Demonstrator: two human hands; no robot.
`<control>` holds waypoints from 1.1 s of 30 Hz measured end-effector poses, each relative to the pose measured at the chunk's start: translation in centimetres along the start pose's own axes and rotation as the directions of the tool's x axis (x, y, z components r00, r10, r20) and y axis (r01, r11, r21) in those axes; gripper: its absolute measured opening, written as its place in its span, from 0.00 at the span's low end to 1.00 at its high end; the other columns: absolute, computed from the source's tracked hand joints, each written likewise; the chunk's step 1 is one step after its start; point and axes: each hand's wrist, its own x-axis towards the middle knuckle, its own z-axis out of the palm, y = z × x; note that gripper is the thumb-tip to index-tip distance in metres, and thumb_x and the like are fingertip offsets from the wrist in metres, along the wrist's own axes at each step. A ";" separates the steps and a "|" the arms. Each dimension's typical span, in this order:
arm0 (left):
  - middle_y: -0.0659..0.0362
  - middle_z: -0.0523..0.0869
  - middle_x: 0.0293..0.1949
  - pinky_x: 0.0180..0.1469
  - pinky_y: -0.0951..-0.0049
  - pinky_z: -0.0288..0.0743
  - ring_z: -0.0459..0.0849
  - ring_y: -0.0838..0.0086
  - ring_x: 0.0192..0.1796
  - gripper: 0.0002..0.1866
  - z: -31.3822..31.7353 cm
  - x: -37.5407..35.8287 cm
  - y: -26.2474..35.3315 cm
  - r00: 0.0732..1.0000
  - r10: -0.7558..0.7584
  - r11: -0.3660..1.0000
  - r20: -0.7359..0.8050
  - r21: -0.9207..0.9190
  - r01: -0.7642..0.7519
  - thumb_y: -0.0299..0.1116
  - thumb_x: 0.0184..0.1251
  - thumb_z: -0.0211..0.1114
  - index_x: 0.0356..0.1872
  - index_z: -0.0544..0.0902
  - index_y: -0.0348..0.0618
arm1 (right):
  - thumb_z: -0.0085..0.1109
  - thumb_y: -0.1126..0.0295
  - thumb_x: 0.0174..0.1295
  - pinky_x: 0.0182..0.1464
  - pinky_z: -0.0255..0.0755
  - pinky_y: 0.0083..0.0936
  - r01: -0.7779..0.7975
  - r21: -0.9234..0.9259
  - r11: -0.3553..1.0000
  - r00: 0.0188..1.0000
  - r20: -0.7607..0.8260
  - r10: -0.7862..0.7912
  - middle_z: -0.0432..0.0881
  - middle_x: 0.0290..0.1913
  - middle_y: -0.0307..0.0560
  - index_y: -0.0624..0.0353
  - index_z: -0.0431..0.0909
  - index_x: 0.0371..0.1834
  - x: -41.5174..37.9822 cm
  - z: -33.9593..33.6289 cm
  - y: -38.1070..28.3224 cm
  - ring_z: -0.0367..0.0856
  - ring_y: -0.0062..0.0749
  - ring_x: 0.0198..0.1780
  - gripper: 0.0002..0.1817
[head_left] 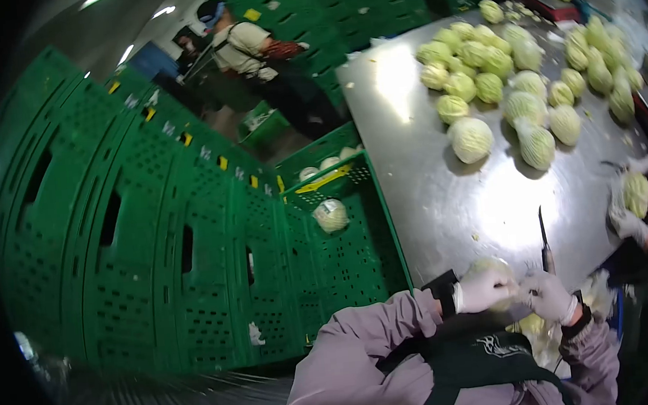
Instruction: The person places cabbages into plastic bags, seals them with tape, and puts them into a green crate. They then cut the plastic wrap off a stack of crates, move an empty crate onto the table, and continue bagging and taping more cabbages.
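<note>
1. Rising at left, stacked green crates (182,236); beside the table (430,194), an open crate (372,229).
2. Lying just beyond the right hand (551,296), a knife (543,235), blade pointing far. Working at right, a co-worker (630,224) with another cabbage.
3. Set at the table's near edge, under the left hand (485,290), the nearest cabbage (489,267): pale green, rounded, partly hidden.
4. Brought together, gloved fingertips of both hands, curled; impossible to tell whether pinching anything.
5. Counted: one knife on the tabletop, one wrapped cabbage (331,215) in the open crate's near part, over twenty piled cabbages (488,87) far and right, too crowded for exact counting.
</note>
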 end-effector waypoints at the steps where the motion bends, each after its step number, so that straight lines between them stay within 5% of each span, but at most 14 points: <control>1: 0.51 0.82 0.31 0.39 0.71 0.75 0.82 0.71 0.33 0.15 -0.1 -0.5 -0.2 0.999 -0.008 0.999 0.051 -0.052 0.011 0.41 0.68 0.57 0.40 0.80 0.36 | 0.62 0.69 0.56 0.39 0.74 0.34 0.033 0.005 0.999 0.999 -0.008 -0.033 0.82 0.35 0.51 0.54 0.84 0.37 0.5 -0.2 -0.1 0.80 0.47 0.36 0.07; 3: 0.51 0.82 0.32 0.40 0.70 0.75 0.83 0.69 0.34 0.17 -0.9 -0.4 0.9 0.997 -0.011 0.995 0.082 -0.096 0.019 0.42 0.70 0.55 0.43 0.80 0.36 | 0.61 0.68 0.57 0.38 0.74 0.34 0.086 0.002 0.996 0.996 -0.010 -0.086 0.83 0.35 0.52 0.54 0.84 0.38 0.2 -0.1 0.9 0.80 0.48 0.35 0.07; 5: 0.50 0.83 0.33 0.41 0.66 0.76 0.84 0.67 0.36 0.20 -2.5 -1.2 2.8 0.833 -0.359 0.753 0.421 -0.396 0.525 0.45 0.71 0.53 0.43 0.80 0.36 | 0.61 0.66 0.58 0.36 0.73 0.35 0.024 0.031 0.999 0.987 0.158 -0.028 0.82 0.30 0.55 0.56 0.84 0.39 -0.1 0.4 2.4 0.80 0.49 0.32 0.09; 8: 0.48 0.83 0.39 0.41 0.65 0.77 0.85 0.64 0.35 0.18 -1.9 0.4 -0.8 0.907 -0.290 0.863 0.306 -0.325 0.386 0.43 0.69 0.55 0.48 0.79 0.37 | 0.61 0.65 0.59 0.35 0.73 0.33 0.013 0.156 0.988 0.994 0.108 -0.030 0.81 0.28 0.57 0.59 0.83 0.38 -0.8 2.7 4.6 0.79 0.49 0.30 0.09; 9: 0.46 0.81 0.44 0.45 0.64 0.77 0.84 0.57 0.39 0.17 -1.1 0.8 -1.6 0.996 -0.068 0.998 -0.066 0.014 0.069 0.38 0.63 0.59 0.48 0.79 0.39 | 0.61 0.66 0.60 0.34 0.72 0.31 -0.093 0.219 0.971 0.978 0.201 0.049 0.82 0.29 0.56 0.61 0.83 0.37 -0.6 2.2 3.7 0.81 0.44 0.30 0.10; 12: 0.46 0.79 0.49 0.52 0.62 0.74 0.80 0.51 0.47 0.20 0.8 1.4 -3.9 0.986 0.165 0.925 -0.025 0.350 -0.146 0.34 0.55 0.62 0.50 0.79 0.41 | 0.60 0.67 0.61 0.33 0.71 0.27 -0.047 0.246 0.968 0.997 -0.041 0.059 0.82 0.26 0.51 0.64 0.82 0.36 -1.1 2.5 3.1 0.80 0.34 0.29 0.09; 14: 0.46 0.79 0.49 0.56 0.60 0.70 0.75 0.51 0.54 0.20 2.9 2.0 -7.1 0.997 0.026 0.993 0.067 0.116 -0.033 0.35 0.51 0.63 0.47 0.79 0.40 | 0.59 0.68 0.62 0.33 0.70 0.23 -0.126 0.357 0.925 0.990 -0.012 0.139 0.80 0.25 0.43 0.65 0.80 0.30 -1.6 3.4 3.8 0.77 0.26 0.29 0.09; 17: 0.53 0.79 0.45 0.54 0.59 0.71 0.75 0.54 0.52 0.19 3.0 0.5 -6.1 0.993 0.111 0.974 -0.035 0.202 -0.101 0.37 0.46 0.62 0.43 0.80 0.43 | 0.57 0.69 0.63 0.35 0.69 0.19 -0.109 0.656 0.746 0.951 -0.149 0.269 0.78 0.25 0.38 0.63 0.77 0.26 -1.6 5.6 4.1 0.75 0.22 0.29 0.11; 19: 0.50 0.78 0.46 0.55 0.60 0.70 0.75 0.53 0.53 0.21 2.7 -0.7 -5.3 0.993 0.086 0.980 -0.081 0.187 -0.069 0.36 0.47 0.62 0.45 0.78 0.41 | 0.56 0.69 0.64 0.37 0.69 0.19 0.015 0.949 0.314 0.884 -0.159 0.440 0.78 0.27 0.37 0.60 0.77 0.26 -1.5 6.7 4.2 0.74 0.20 0.30 0.10; 25: 0.50 0.77 0.42 0.50 0.61 0.70 0.75 0.55 0.46 0.16 4.1 -0.6 -5.7 0.938 0.026 0.965 -0.345 0.252 0.066 0.32 0.52 0.62 0.43 0.77 0.39 | 0.56 0.67 0.65 0.36 0.66 0.16 0.028 0.724 0.690 0.885 -0.338 0.319 0.77 0.27 0.36 0.60 0.77 0.27 -0.7 6.6 0.9 0.72 0.17 0.30 0.11; 27: 0.51 0.78 0.37 0.47 0.60 0.71 0.76 0.55 0.42 0.13 4.4 0.1 -6.1 0.898 0.074 0.951 -0.433 0.301 0.067 0.30 0.55 0.61 0.42 0.76 0.39 | 0.56 0.68 0.65 0.35 0.66 0.16 0.015 0.740 0.673 0.876 -0.334 0.348 0.77 0.27 0.36 0.60 0.77 0.26 0.0 6.0 1.0 0.72 0.17 0.29 0.11; 30: 0.57 0.75 0.24 0.33 0.69 0.73 0.75 0.65 0.27 0.06 5.1 1.0 -6.5 0.827 -0.205 0.979 -0.523 -0.121 0.166 0.29 0.61 0.59 0.38 0.76 0.41 | 0.56 0.70 0.63 0.41 0.68 0.20 -0.114 0.747 0.655 0.866 -0.248 0.434 0.78 0.26 0.37 0.63 0.78 0.26 0.6 5.3 1.8 0.73 0.21 0.33 0.09; 32: 0.63 0.70 0.18 0.19 0.78 0.66 0.69 0.77 0.17 0.04 5.6 2.4 -7.0 0.798 -0.571 0.480 -0.192 -0.867 0.135 0.31 0.66 0.56 0.34 0.75 0.44 | 0.62 0.70 0.57 0.51 0.67 0.28 -0.027 0.396 0.918 0.842 -0.486 0.234 0.79 0.35 0.44 0.66 0.78 0.38 0.8 6.0 2.8 0.76 0.31 0.43 0.10; 33: 0.65 0.70 0.18 0.17 0.81 0.62 0.67 0.80 0.15 0.05 4.8 2.2 -6.3 0.829 -0.557 0.147 0.047 -0.977 0.154 0.31 0.67 0.55 0.32 0.75 0.45 | 0.66 0.69 0.52 0.56 0.65 0.31 0.068 0.496 0.866 0.850 -0.483 0.210 0.78 0.41 0.49 0.67 0.75 0.45 1.0 6.4 1.7 0.74 0.37 0.49 0.19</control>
